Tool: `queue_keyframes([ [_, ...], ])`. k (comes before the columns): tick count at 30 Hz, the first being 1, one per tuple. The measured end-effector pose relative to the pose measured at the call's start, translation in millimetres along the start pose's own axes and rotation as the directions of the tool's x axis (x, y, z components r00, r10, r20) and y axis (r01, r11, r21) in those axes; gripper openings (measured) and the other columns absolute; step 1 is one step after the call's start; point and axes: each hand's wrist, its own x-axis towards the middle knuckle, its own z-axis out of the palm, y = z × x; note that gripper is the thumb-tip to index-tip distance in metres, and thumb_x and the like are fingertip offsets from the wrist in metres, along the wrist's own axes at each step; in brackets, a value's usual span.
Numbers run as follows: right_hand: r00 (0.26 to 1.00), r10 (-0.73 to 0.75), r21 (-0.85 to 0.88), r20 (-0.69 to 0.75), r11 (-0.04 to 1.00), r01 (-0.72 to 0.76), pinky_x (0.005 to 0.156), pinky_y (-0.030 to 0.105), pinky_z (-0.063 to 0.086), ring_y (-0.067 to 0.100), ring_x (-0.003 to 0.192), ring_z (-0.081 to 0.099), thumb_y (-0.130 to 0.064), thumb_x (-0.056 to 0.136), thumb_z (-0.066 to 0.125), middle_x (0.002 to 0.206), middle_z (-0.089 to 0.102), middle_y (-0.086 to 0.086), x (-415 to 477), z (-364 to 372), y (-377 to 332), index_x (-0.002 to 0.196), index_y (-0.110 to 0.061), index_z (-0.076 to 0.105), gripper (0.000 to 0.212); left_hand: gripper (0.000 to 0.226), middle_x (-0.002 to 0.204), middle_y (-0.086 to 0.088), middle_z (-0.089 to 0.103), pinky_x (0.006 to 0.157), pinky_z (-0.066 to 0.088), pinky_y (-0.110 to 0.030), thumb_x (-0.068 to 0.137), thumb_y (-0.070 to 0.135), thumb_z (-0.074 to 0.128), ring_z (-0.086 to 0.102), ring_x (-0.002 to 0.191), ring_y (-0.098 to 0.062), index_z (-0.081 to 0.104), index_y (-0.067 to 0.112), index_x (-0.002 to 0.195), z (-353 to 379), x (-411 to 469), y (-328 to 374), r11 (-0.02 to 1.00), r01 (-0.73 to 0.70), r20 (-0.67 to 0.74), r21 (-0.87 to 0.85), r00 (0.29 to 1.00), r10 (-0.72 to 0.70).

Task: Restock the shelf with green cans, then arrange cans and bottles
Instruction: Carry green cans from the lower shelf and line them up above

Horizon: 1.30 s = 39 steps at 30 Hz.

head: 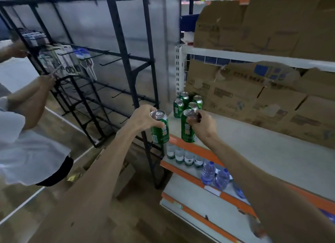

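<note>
Each hand carried one green can upright, long axis vertical. The left hand (145,119) curled its fingers round the upper wall of the left can (160,132), which hung just off the shelf (253,143) corner, in front of the cluster of shelved cans (186,103). The right hand (203,124) gripped the right can (188,132) near its rim, directly before the cluster and nearer to it, so it would probably land first. The cans were glossy smooth cylinders with silver pull-tab tops. Creased matte cardboard boxes (253,101) stood behind the cluster.

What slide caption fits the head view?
Left hand holds left can, right hand holds right can, near shelved green cans.
</note>
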Motion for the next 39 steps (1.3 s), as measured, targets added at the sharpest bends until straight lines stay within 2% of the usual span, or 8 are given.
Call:
queue_keyframes([
  [7, 0.996, 0.064, -0.051, -0.066, 0.996, -0.068, 0.077, 0.038, 0.049, 0.029, 0.097, 0.061, -0.031, 0.091, 0.062, 0.1, 0.067, 0.004, 51.6, 42.7, -17.8, 0.122, -0.017, 0.058, 0.035, 0.042, 0.082, -0.004, 0.071, 0.062, 0.051, -0.04, 0.057, 0.037, 0.089, 0.068, 0.079, -0.024, 0.07, 0.012, 0.085, -9.4, 96.1, -29.7, 0.994, -0.106, 0.136, -0.007, 0.985, 0.106],
  [11, 0.987, 0.119, -0.074, -0.104, 0.989, -0.127, 0.072, 0.03, 0.039, 0.03, 0.101, 0.06, -0.03, 0.09, 0.062, 0.106, 0.068, 0.004, 81.0, 52.9, -2.8, 0.125, -0.023, 0.059, 0.036, 0.031, 0.075, 0.011, 0.068, 0.053, 0.039, -0.017, 0.063, 0.028, 0.09, 0.062, 0.067, -0.002, 0.066, 0.023, 0.082, 7.0, 144.5, -26.4, 0.986, -0.155, 0.227, -0.061, 0.96, 0.165],
  [14, 0.974, 0.179, -0.049, -0.137, 0.981, -0.187, 0.072, 0.03, 0.038, 0.03, 0.101, 0.06, -0.031, 0.09, 0.063, 0.109, 0.068, 0.006, 101.4, 57.7, 13.2, 0.12, -0.021, 0.06, 0.032, 0.03, 0.073, 0.017, 0.064, 0.048, 0.036, -0.006, 0.066, 0.016, 0.09, 0.056, 0.063, 0.006, 0.069, 0.018, 0.088, 18.9, 175.6, -25.4, 0.976, -0.201, 0.284, -0.087, 0.934, 0.218],
  [23, 0.948, 0.252, -0.038, -0.192, 0.964, -0.264, 0.08, 0.04, 0.049, 0.034, 0.099, 0.061, -0.029, 0.088, 0.064, 0.106, 0.068, 0.009, 136.8, 70.1, 24.7, 0.119, -0.016, 0.058, 0.035, 0.029, 0.085, 0.013, 0.063, 0.058, 0.038, -0.018, 0.071, 0.019, 0.086, 0.058, 0.076, -0.003, 0.065, 0.023, 0.092, 32.3, 241.9, -35.2, 0.96, -0.278, 0.427, -0.04, 0.864, 0.268],
  [27, 0.925, 0.309, -0.001, -0.22, 0.948, -0.317, 0.082, 0.039, 0.049, 0.03, 0.099, 0.06, -0.029, 0.088, 0.065, 0.108, 0.068, 0.007, 138.7, 87.1, 23.1, 0.12, -0.017, 0.058, 0.035, 0.042, 0.094, 0.011, 0.066, 0.078, 0.048, -0.025, 0.068, 0.014, 0.087, 0.063, 0.092, -0.01, 0.067, 0.018, 0.105, 41.0, 261.1, -43.1, 0.953, -0.285, 0.497, -0.104, 0.815, 0.298],
  [32, 0.891, 0.356, 0.049, -0.28, 0.933, -0.357, 0.08, 0.039, 0.05, 0.028, 0.096, 0.061, -0.028, 0.088, 0.065, 0.105, 0.068, 0.006, 134.6, 111.4, 26.3, 0.118, -0.017, 0.058, 0.033, 0.05, 0.096, 0.014, 0.058, 0.068, 0.039, -0.007, 0.069, 0.008, 0.087, 0.057, 0.094, -0.005, 0.061, 0.019, 0.11, 53.1, 281.1, -58.4, 0.931, -0.324, 0.548, -0.165, 0.755, 0.36],
  [36, 0.871, 0.378, 0.081, -0.313, 0.925, -0.372, 0.081, 0.041, 0.052, 0.027, 0.096, 0.062, -0.027, 0.088, 0.065, 0.105, 0.068, 0.005, 134.2, 128.7, 39.9, 0.12, -0.019, 0.058, 0.033, 0.075, 0.123, -0.001, 0.064, 0.097, 0.048, -0.032, 0.061, 0.018, 0.092, 0.059, 0.115, -0.017, 0.06, 0.011, 0.129, 69.6, 296.8, -76.4, 0.934, -0.337, 0.546, -0.116, 0.764, 0.344],
  [39, 0.865, 0.384, 0.096, -0.324, 0.923, -0.373, 0.078, 0.039, 0.052, 0.026, 0.095, 0.062, -0.026, 0.087, 0.066, 0.102, 0.069, 0.003, 139.9, 141.8, 56.3, 0.117, -0.02, 0.059, 0.032, 0.07, 0.119, 0.0, 0.066, 0.095, 0.049, -0.033, 0.062, 0.02, 0.092, 0.06, 0.111, -0.017, 0.062, 0.014, 0.125, 84.2, 310.3, -88.4, 0.928, -0.359, 0.537, -0.101, 0.765, 0.355],
])
